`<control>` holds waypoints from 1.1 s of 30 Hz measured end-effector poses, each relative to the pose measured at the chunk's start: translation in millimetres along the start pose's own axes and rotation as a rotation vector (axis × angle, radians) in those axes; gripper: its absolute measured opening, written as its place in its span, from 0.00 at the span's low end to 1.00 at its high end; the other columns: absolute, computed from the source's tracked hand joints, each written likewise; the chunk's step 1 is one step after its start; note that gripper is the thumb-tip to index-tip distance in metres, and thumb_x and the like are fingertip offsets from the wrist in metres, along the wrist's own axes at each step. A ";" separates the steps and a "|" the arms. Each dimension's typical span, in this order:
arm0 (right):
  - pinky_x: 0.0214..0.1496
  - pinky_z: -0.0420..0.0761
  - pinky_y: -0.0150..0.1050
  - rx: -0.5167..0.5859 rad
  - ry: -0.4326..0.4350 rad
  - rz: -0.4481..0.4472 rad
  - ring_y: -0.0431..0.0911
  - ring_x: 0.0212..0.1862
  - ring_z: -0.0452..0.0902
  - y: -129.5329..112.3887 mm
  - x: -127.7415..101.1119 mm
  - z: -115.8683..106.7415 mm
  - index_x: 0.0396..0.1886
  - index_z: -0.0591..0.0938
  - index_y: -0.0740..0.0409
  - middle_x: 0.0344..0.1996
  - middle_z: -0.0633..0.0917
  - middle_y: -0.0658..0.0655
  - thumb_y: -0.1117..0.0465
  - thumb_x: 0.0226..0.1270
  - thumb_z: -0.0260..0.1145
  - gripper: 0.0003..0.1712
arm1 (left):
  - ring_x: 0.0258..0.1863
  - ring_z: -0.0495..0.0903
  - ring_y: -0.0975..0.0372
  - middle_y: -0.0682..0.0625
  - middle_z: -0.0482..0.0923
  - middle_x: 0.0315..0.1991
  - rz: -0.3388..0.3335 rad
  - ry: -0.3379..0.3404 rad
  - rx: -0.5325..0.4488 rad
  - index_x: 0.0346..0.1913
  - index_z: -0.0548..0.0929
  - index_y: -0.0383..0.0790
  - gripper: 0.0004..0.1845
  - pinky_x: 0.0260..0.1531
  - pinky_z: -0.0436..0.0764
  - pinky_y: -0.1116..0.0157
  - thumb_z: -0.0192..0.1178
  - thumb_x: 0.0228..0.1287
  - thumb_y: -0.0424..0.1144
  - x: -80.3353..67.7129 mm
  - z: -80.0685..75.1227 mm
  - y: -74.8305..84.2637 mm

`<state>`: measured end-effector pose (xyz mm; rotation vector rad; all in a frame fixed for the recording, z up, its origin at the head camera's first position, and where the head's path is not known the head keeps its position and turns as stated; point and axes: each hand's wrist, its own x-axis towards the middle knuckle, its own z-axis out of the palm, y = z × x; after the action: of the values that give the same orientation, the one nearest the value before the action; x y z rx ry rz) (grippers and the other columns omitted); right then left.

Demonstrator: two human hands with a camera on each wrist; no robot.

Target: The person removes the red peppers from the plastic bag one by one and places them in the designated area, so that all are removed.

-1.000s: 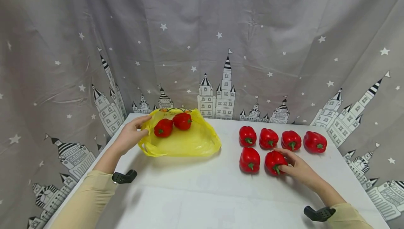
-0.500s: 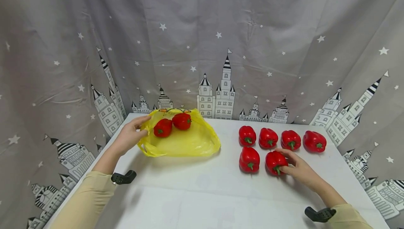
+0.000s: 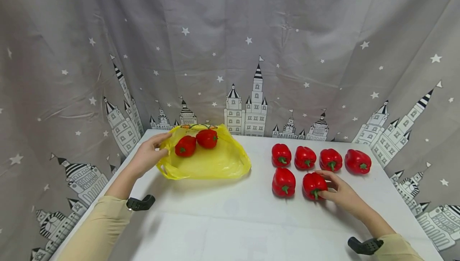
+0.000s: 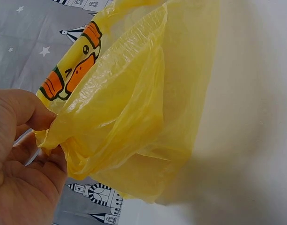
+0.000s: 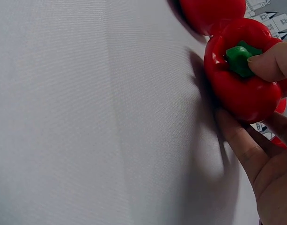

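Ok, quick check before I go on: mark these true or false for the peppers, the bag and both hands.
1. The yellow bag holds two red peppers. True.
2. The right hand grips the pepper at the right end of the near row. True.
3. The left hand lies flat on the table, away from the bag. False: it pinches the bag's edge.
4. Eight peppers sit loose on the table. False: six do, four in the far row and two in the near row.
5. The bag carries an orange and black print. True.
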<state>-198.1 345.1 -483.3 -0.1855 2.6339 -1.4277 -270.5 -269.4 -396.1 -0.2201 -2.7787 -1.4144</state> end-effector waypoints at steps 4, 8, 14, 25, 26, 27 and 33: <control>0.58 0.79 0.61 0.004 0.002 0.005 0.70 0.69 0.65 0.7 0.3 0.2 0.77 0.65 0.51 0.71 0.68 0.66 0.56 0.63 0.74 0.45 | 0.70 0.62 0.37 0.39 0.58 0.78 0.003 -0.003 0.000 0.78 0.65 0.39 0.34 0.63 0.73 0.43 0.56 0.69 0.32 0.5 -0.1 -0.6; 0.60 0.78 0.62 0.006 -0.003 0.015 0.70 0.71 0.63 0.6 0.8 0.9 0.78 0.64 0.50 0.72 0.68 0.67 0.55 0.64 0.74 0.45 | 0.70 0.62 0.37 0.38 0.57 0.78 -0.002 -0.009 0.001 0.78 0.65 0.39 0.34 0.64 0.73 0.43 0.55 0.69 0.32 0.2 0.1 -0.2; 0.61 0.77 0.64 0.003 -0.014 0.020 0.71 0.72 0.60 -2.9 -0.4 0.9 0.79 0.63 0.50 0.73 0.67 0.68 0.55 0.64 0.74 0.46 | 0.71 0.61 0.37 0.38 0.57 0.78 -0.003 -0.007 0.001 0.78 0.65 0.39 0.34 0.64 0.73 0.43 0.55 0.69 0.31 -0.3 0.9 -0.9; 0.60 0.76 0.66 -0.005 -0.033 -0.033 0.70 0.70 0.64 -2.5 -7.7 -11.5 0.81 0.59 0.53 0.75 0.64 0.69 0.62 0.63 0.70 0.48 | 0.71 0.61 0.37 0.39 0.57 0.78 -0.015 -0.009 0.004 0.78 0.65 0.40 0.34 0.63 0.74 0.43 0.55 0.70 0.32 -1.4 1.6 0.8; 0.59 0.78 0.63 -0.012 -0.023 -0.049 0.70 0.70 0.65 -3.5 -9.0 -14.3 0.81 0.60 0.54 0.75 0.65 0.69 0.63 0.64 0.69 0.47 | 0.71 0.61 0.37 0.39 0.57 0.78 -0.013 -0.009 0.005 0.78 0.65 0.40 0.34 0.62 0.74 0.43 0.55 0.70 0.32 -1.3 1.6 1.1; 0.58 0.80 0.60 -0.019 -0.012 -0.072 0.70 0.69 0.66 -4.8 -10.3 -17.5 0.81 0.60 0.56 0.74 0.66 0.70 0.64 0.64 0.68 0.46 | 0.71 0.61 0.37 0.39 0.57 0.78 -0.010 -0.009 0.005 0.78 0.65 0.40 0.34 0.62 0.74 0.43 0.55 0.70 0.32 -1.0 1.6 1.4; 0.51 0.80 0.34 -0.089 0.086 -0.160 0.62 0.64 0.72 -23.9 -15.3 -34.7 0.78 0.64 0.58 0.69 0.72 0.68 0.63 0.70 0.67 0.39 | 0.71 0.62 0.37 0.39 0.57 0.79 0.008 -0.009 0.003 0.78 0.65 0.40 0.34 0.61 0.76 0.45 0.55 0.70 0.32 0.7 2.8 1.4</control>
<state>-188.4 363.3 -443.5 -0.3599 2.8118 -1.3943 -270.8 -266.3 -396.5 -0.2381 -2.7843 -1.4104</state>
